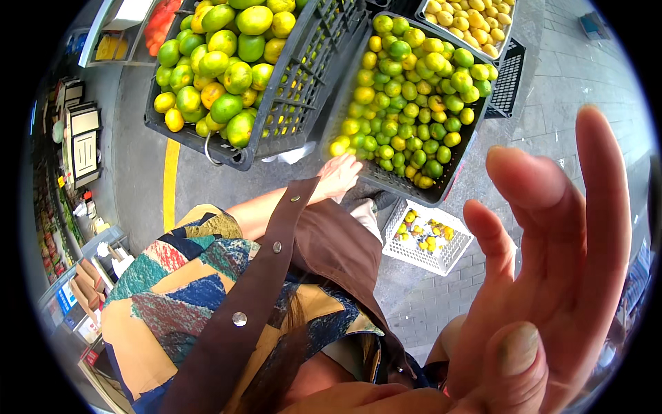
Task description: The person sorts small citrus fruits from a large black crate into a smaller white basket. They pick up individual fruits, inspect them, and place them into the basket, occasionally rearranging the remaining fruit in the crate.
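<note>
My left hand (339,175) is at the near left corner of a black plastic crate (402,187) filled with small green-yellow citrus fruits (414,98). Its palm is hidden, and whether it touches the rim or grips anything is unclear. Raised close to the camera, my right hand (538,253) has its fingers apart and partly bent, with nothing in it. A second black crate (297,88), tilted and heaped with larger green-yellow citrus fruits (217,67), stands left of the first. Below the first crate, on the ground, is a white plastic basket (439,261) with several citrus fruits and pale scraps inside.
A tray (509,31) of small yellow fruits (468,20) sits at the upper right, near a black crate (507,77). A yellow line (170,181) crosses the grey floor. Cardboard boxes (88,287) and shelved goods line the left. My brown apron (336,243) hangs below.
</note>
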A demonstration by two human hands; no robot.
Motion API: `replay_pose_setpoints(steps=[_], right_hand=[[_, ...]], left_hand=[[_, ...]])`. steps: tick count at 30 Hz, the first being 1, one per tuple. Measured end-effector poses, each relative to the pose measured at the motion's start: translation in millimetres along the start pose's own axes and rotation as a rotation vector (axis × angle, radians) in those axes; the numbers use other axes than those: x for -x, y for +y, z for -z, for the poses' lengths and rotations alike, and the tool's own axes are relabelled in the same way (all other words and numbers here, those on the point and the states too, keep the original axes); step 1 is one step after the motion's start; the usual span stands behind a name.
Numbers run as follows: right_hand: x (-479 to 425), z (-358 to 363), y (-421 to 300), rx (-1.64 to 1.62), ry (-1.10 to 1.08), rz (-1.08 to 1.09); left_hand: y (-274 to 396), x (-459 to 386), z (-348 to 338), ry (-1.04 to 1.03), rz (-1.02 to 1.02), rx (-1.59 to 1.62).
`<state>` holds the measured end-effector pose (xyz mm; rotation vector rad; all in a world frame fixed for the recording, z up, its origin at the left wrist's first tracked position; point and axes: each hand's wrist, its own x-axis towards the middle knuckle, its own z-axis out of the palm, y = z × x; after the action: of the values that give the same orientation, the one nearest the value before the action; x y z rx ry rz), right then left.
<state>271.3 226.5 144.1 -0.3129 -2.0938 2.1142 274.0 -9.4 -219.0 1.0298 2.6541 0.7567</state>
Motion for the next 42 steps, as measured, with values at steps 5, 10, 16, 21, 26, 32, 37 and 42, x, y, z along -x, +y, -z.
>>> replay_pose_setpoints(steps=[5, 10, 16, 21, 26, 32, 37, 42], right_hand=[[56.2, -0.2, -28.9, -0.015, 0.079, 0.093], [68.1, 30.0, 59.2, 0.170, 0.198, -0.077], [71.4, 116.1, 361.7, 0.954, 0.242, -0.495], [58.5, 98.9, 431.0, 0.866, 0.308, -0.511], [66.4, 91.0, 443.2, 0.970, 0.387, -0.430], [66.4, 86.0, 443.9, 1.028, 0.488, -0.399], [66.7, 86.0, 442.7, 1.047, 0.546, -0.353], [65.3, 79.1, 439.3, 1.216, 0.555, -0.336]], left_hand=[[-34.9, -13.6, -33.0, -0.106, -0.107, -0.033], [-44.7, -9.4, -48.2, -0.065, 0.193, -0.139], [-23.6, -34.8, -42.1, -0.112, 0.464, -0.156], [-26.4, -39.6, -47.8, -0.194, 0.655, -0.150], [-28.8, -45.4, -49.1, -0.264, 0.810, -0.211], [-29.7, -43.3, -52.6, -0.246, 0.659, -0.242], [-21.1, -94.6, -84.0, -0.161, -0.229, -0.237], [-16.7, -176.3, -122.1, -0.343, -0.385, -0.383]])
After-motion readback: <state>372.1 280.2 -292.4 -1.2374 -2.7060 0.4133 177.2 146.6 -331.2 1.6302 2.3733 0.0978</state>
